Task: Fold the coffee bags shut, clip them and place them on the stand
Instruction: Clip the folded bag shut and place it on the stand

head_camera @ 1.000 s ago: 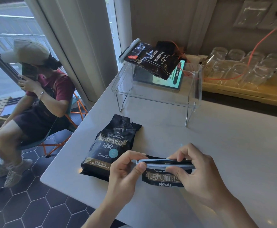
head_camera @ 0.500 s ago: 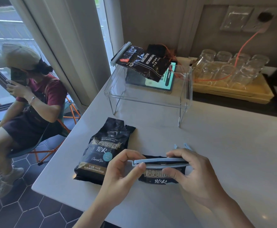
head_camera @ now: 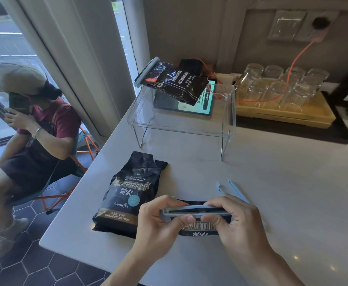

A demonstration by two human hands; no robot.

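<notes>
One clipped bag (head_camera: 176,84) already lies on the clear stand (head_camera: 181,129). Near table edge: left hand (head_camera: 158,221) and right hand (head_camera: 234,221) both pinch a blue clip (head_camera: 195,211) across the folded top of a second bag (head_camera: 199,227); full closure of clip not discernible. Third bag (head_camera: 129,193) lies unfolded beside it; spare clip (head_camera: 234,189) just behind. Estimate: roughly one third done.

White tabletop (head_camera: 272,182) by a tall window (head_camera: 1,38) with pale frame (head_camera: 76,58), daylight outside, dark hexagon-tiled floor (head_camera: 24,271), seated person (head_camera: 35,131) on orange-legged folding chair (head_camera: 80,141), grey-brown wall (head_camera: 189,27), wall sockets (head_camera: 297,24), orange cable (head_camera: 297,58), upturned glasses (head_camera: 282,85) on yellow tray (head_camera: 305,116)
</notes>
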